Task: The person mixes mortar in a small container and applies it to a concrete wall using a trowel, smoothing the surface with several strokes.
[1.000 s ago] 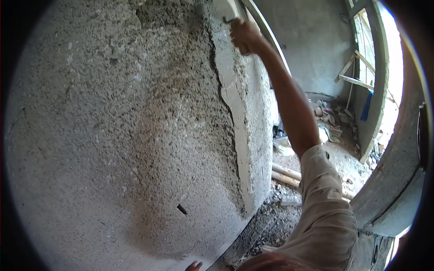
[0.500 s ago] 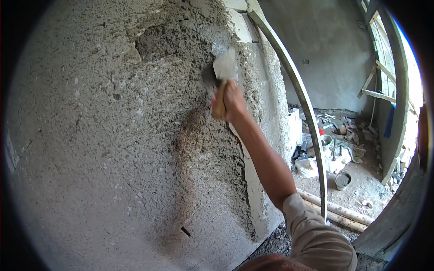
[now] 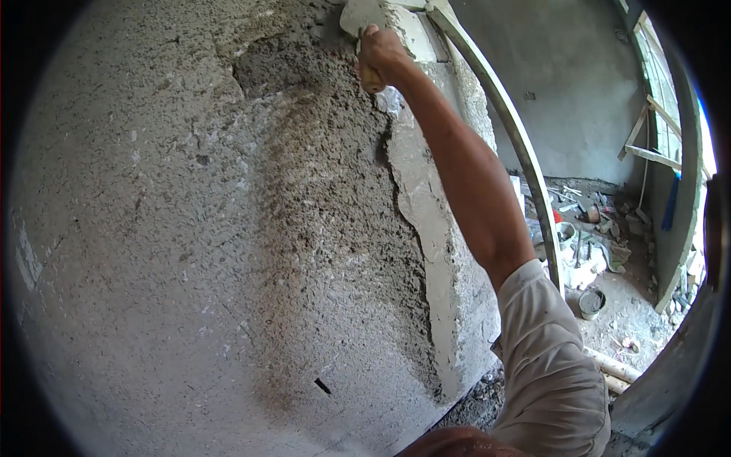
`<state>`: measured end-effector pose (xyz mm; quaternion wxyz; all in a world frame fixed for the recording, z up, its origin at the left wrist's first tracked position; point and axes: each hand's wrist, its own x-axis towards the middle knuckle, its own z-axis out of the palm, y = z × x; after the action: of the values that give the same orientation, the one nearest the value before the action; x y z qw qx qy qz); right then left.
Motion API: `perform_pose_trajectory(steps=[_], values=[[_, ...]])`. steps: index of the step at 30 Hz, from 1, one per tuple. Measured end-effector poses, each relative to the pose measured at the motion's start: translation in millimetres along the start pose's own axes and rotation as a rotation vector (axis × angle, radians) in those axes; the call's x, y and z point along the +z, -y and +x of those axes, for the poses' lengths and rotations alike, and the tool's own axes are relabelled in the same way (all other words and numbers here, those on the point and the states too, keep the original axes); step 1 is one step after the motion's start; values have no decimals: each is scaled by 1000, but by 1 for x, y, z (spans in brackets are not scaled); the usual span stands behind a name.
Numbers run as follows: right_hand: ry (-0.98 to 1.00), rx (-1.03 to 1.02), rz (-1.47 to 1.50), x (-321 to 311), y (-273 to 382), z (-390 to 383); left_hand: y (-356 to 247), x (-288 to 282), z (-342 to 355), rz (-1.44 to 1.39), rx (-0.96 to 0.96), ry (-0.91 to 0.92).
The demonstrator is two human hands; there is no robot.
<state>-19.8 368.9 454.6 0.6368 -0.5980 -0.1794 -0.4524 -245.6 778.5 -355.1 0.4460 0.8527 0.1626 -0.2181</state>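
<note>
My right hand (image 3: 383, 53) is closed around the handle of a trowel (image 3: 361, 14) near the top of the view, arm stretched up and forward. The flat metal blade lies at or close to the wall's upper part, beside its right-hand edge; whether it touches cannot be made out. Rough, damp-looking grey mortar (image 3: 335, 183) coats a broad strip of the wall (image 3: 145, 289) below the hand. Right of it runs a smoother pale band (image 3: 426, 221) with a ragged border. My left hand is out of view.
A long straightedge-like strip (image 3: 525, 156) stands along the wall's right end. Beyond it, a room holds a bucket (image 3: 592, 303), rubble and bags on the floor. Poles (image 3: 615, 367) lie low at the right. A framed opening (image 3: 664, 91) lets in light.
My right hand and the trowel have moved upward along the wall toward the top of the view. The hand has kept its grip; the view has shifted slightly.
</note>
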Motion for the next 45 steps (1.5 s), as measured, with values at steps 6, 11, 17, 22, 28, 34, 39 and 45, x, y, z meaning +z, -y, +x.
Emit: perform_pose_trajectory(steps=[6, 11, 17, 22, 28, 34, 39, 45], values=[[62, 166, -80, -23, -81, -68, 33, -16, 6, -4, -84, 85], [-30, 416, 193, -34, -107, -206, 75, -36, 17, 7, -155, 200], [-104, 712, 54, -98, -157, -391, 99, -45, 30, 24, -165, 399], [-251, 644, -333, -135, -115, -506, 152, -76, 46, 82, -168, 452], [-436, 506, -717, -182, -82, -631, 250, -101, 18, 241, -389, 590], [-590, 488, -1362, -240, -119, -816, 222, -93, -12, 312, -580, 620], [-150, 1210, -1571, -347, -176, -1081, 218, -38, 7, 306, -440, 608], [680, 1755, -1970, -460, -228, -1331, 297, -45, -10, 544, -738, 508]])
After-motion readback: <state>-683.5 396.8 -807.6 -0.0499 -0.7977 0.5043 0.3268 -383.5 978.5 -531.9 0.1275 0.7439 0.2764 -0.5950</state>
